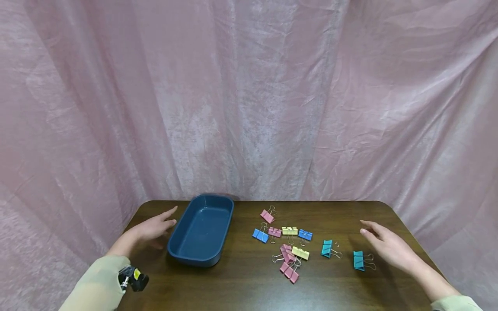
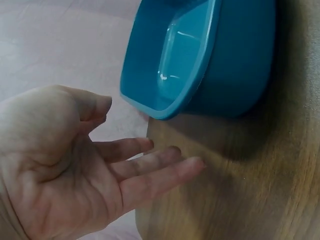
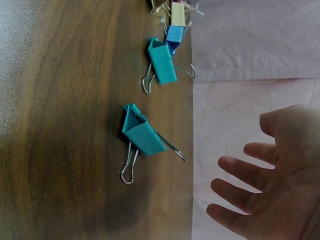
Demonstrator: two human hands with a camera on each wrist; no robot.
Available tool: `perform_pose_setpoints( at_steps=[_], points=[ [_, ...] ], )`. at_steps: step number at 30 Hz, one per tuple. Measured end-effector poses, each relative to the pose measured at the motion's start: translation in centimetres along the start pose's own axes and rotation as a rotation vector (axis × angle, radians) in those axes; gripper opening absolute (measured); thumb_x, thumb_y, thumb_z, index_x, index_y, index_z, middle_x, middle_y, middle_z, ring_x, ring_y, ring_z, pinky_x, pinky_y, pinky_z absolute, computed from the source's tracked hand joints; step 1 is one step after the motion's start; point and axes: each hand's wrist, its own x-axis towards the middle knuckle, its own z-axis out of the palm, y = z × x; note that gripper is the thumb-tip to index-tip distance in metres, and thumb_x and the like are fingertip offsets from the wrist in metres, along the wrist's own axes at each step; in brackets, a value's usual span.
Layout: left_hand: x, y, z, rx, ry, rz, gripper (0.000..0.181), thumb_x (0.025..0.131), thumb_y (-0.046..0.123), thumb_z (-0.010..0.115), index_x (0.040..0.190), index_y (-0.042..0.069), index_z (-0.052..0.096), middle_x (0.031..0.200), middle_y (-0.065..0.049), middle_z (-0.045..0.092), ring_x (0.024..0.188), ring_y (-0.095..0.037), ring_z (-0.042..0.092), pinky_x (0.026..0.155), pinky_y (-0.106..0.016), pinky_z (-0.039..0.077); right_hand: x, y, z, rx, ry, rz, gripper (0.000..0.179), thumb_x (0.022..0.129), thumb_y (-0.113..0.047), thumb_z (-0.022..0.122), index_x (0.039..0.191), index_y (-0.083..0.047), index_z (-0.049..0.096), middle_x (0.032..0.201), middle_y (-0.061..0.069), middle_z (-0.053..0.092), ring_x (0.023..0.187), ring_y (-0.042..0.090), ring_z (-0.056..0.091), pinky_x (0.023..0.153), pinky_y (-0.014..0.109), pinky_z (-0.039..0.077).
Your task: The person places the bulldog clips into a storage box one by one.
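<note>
To the left of a dark blue tray [image 1: 179,255], my left hand [image 1: 153,228] hovers with fingers extended and nothing in its grasp. In the left wrist view, the relaxed fingers of that hand [image 2: 75,170] are apart from the tray's rim [image 2: 200,75]. My right hand [image 1: 389,246] is held above the table's right side, fingers loosely spread and holding nothing. Nearest to it lies a teal binder clip [image 1: 359,261], with a second teal binder clip [image 1: 327,249] farther left. Both teal clips also show in the right wrist view, where the closer clip [image 3: 142,135] has its wire handles spread.
Mid-table are scattered pink binder clips [image 1: 267,216], blue binder clips [image 1: 260,235] and yellow binder clips [image 1: 300,253], some overlapping. The brown wooden table [image 1: 249,289] has rounded far corners. A pink curtain [image 1: 249,108] hangs behind it. A small black device [image 1: 134,278] is on the left wrist.
</note>
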Motion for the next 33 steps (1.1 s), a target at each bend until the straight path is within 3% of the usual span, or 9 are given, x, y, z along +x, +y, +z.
perform_pose_setpoints(
  at_steps=[3,6,16,21,33],
  points=[
    [0.4,-0.3,0.0,-0.024,0.007,-0.012,0.065,0.111,0.023,0.041,0.166,0.013,0.006,0.145,-0.036,0.041,0.108,-0.039,0.064,0.069,-0.052,0.059,-0.2,0.1,0.0,-0.008,-0.003,-0.004,0.058,0.108,-0.043,0.048,0.146,0.001,0.05,0.131,0.023,0.064,0.116,0.043,0.062,0.09,0.058,0.05],
    [0.8,-0.4,-0.1,-0.05,0.001,-0.02,0.063,0.111,0.02,0.04,0.166,0.016,0.009,0.141,-0.031,0.046,0.104,-0.034,0.064,0.066,-0.051,0.06,-0.4,0.2,0.1,0.0,-0.022,-0.005,0.058,0.107,-0.042,0.051,0.147,0.001,0.049,0.128,0.02,0.064,0.112,0.039,0.064,0.086,0.052,0.053],
    [1.8,-0.5,0.2,-0.083,-0.029,-0.043,0.063,0.111,0.017,0.04,0.166,0.017,0.009,0.141,-0.031,0.051,0.106,-0.04,0.067,0.068,-0.052,0.061,-1.1,0.5,0.5,0.025,-0.065,-0.014,0.062,0.105,-0.039,0.058,0.149,0.002,0.045,0.133,0.027,0.059,0.119,0.052,0.057,0.089,0.064,0.05],
    [2.2,-0.7,0.4,-0.069,-0.036,-0.043,0.062,0.111,0.016,0.039,0.166,0.016,0.009,0.146,-0.033,0.045,0.108,-0.042,0.065,0.068,-0.051,0.061,-1.3,0.4,0.9,0.029,-0.064,-0.012,0.059,0.104,-0.036,0.06,0.149,0.001,0.046,0.131,0.025,0.061,0.119,0.051,0.058,0.088,0.064,0.05],
    [2.8,-1.4,1.0,-0.125,-0.048,-0.048,0.06,0.112,0.015,0.036,0.166,0.022,0.012,0.137,-0.027,0.054,0.101,-0.037,0.068,0.066,-0.051,0.061,-1.6,-1.1,1.5,0.027,0.008,-0.075,0.057,0.104,-0.036,0.061,0.148,-0.002,0.05,0.133,0.024,0.061,0.125,0.048,0.054,0.093,0.066,0.046]
  ],
)
